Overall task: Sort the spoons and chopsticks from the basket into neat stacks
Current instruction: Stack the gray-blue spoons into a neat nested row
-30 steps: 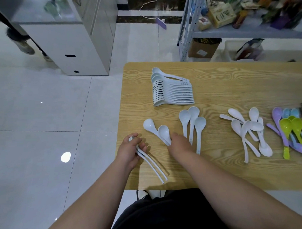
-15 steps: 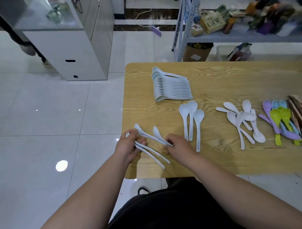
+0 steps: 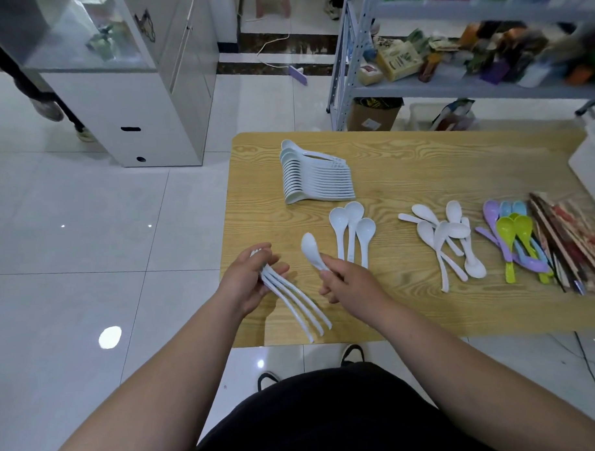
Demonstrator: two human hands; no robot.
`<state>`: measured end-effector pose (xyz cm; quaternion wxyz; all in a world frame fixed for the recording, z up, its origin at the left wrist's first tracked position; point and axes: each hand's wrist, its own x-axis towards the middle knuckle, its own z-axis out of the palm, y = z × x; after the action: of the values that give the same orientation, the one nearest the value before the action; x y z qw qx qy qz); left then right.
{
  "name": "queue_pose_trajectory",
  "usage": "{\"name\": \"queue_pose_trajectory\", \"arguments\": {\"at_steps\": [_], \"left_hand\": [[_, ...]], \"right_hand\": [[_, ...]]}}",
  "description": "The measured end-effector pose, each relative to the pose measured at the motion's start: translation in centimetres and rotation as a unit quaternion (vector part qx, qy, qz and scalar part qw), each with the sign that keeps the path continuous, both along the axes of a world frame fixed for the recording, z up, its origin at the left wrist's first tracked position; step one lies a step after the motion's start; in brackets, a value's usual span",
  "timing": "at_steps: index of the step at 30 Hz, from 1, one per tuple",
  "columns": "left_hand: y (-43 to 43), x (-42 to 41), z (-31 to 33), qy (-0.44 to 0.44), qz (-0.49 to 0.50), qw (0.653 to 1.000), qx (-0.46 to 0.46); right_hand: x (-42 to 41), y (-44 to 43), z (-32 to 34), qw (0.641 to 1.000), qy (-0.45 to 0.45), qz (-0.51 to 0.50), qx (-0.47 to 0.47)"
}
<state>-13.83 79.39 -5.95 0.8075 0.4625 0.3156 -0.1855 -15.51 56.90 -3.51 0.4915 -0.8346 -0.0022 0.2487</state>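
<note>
We look down on a light wooden table (image 3: pixel 422 160), with both bare hands over its near left corner. Our left hand (image 3: pixel 244 281) is curled round a bundle of white spoons (image 3: pixel 299 306). Their bowls are mostly hidden inside the fist, and 3 handles fan out from it toward the lower right, reaching the table's near edge. Our right hand (image 3: pixel 350 281) is just beside the left without touching it. It pinches a single white spoon (image 3: pixel 311 248) by the handle between thumb and fingers, with the bowl pointing up and to the left. Just behind this hand, a row of 3 white spoons (image 3: pixel 352 230) lies side by side, bowls away from us. Farther back, a nested stack of white spoons (image 3: pixel 316 175) rests on its side near the left edge. To the right, well apart from both hands, lies a loose pile of white spoons (image 3: pixel 448 240). Beyond it are coloured spoons (image 3: pixel 512 238) in purple, blue and green, with a heap of chopsticks (image 3: pixel 566 243) touching them. Small marks on the stack's handles, and the print on the packages (image 3: pixel 398 61) on a shelf behind the table, are too blurred to read.
</note>
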Motion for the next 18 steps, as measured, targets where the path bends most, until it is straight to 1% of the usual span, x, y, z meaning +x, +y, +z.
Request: {"name": "queue_pose_trajectory", "arguments": {"at_steps": [3,5,7,9,11,12,13,14,15,16,18], "left_hand": [[-2.9,0.0,1.0,-0.019,-0.038,0.999,-0.031],[-4.8,0.4,1.5,-0.033,-0.041,0.998,-0.029],[-6.3,0.8,1.9,-0.041,-0.032,0.998,-0.023],[-7.6,1.2,2.0,-0.038,-0.023,0.999,-0.007],[-8.9,1.6,2.1,-0.024,-0.011,0.999,0.033],[-9.5,1.9,2.0,-0.016,-0.003,0.999,0.05],[-10.1,2.2,2.1,-0.009,0.01,0.998,0.058],[-10.5,2.6,2.1,-0.002,0.029,0.998,0.057],[-10.9,3.0,2.1,0.003,0.054,0.997,0.05],[-11.2,3.4,2.1,0.007,0.078,0.996,0.041],[-11.9,4.0,2.1,0.009,0.109,0.994,0.022]], "right_hand": [[0.9,-0.5,0.7,0.999,-0.009,0.05,0.017],[1.1,-1.2,0.9,0.994,-0.045,0.098,0.003],[1.3,-2.1,0.8,0.991,-0.06,0.12,-0.005],[1.9,-2.9,0.9,0.989,-0.044,0.138,-0.012],[2.5,-3.5,0.6,0.987,-0.037,0.157,-0.015],[2.7,-3.8,0.5,0.988,-0.034,0.148,-0.006],[3.0,-4.2,0.3,0.992,-0.018,0.121,0.017],[3.5,-4.6,0.1,0.995,0.02,0.09,0.049],[3.9,-5.2,-0.1,0.991,0.08,0.071,0.086],[4.4,-5.8,-0.2,0.978,0.151,0.076,0.124],[5.1,-7.1,-0.7,0.936,0.271,0.134,0.182]]}}
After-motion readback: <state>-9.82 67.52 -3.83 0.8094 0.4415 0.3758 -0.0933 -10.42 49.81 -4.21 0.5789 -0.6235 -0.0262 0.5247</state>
